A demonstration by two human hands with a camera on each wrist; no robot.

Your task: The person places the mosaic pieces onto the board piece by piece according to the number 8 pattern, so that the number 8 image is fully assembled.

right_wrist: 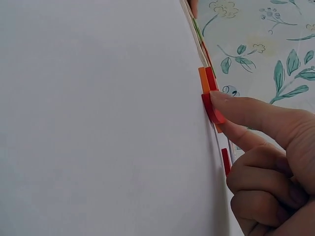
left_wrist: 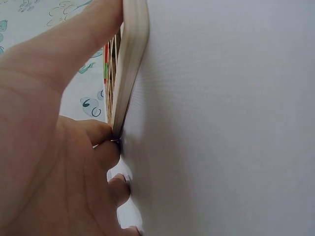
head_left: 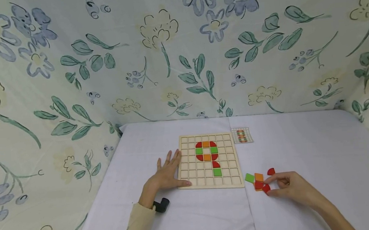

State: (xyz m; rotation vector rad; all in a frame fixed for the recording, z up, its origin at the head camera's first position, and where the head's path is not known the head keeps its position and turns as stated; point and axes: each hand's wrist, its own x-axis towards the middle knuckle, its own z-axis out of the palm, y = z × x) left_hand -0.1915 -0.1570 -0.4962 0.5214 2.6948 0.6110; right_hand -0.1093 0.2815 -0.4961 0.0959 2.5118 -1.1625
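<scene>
wooden grid board (head_left: pixel 200 173) lies at 10 o'clock from the right hand (head_left: pixel 289 187), which pinches 1 red piece (head_left: pixel 266 188). at its 9 o'clock edge, the left hand (head_left: pixel 167 175) touches it, fingers outstretched.

Floral-print cloth backdrop (head_left: pixel 214 83) behind a white-covered table (head_left: pixel 287 143).

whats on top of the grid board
Red pieces, orange pieces and green pieces form a 9-like shape on the grid board. The left hand covers a bit of the board's near-left corner, and the cells beneath the pieces are hidden.
</scene>
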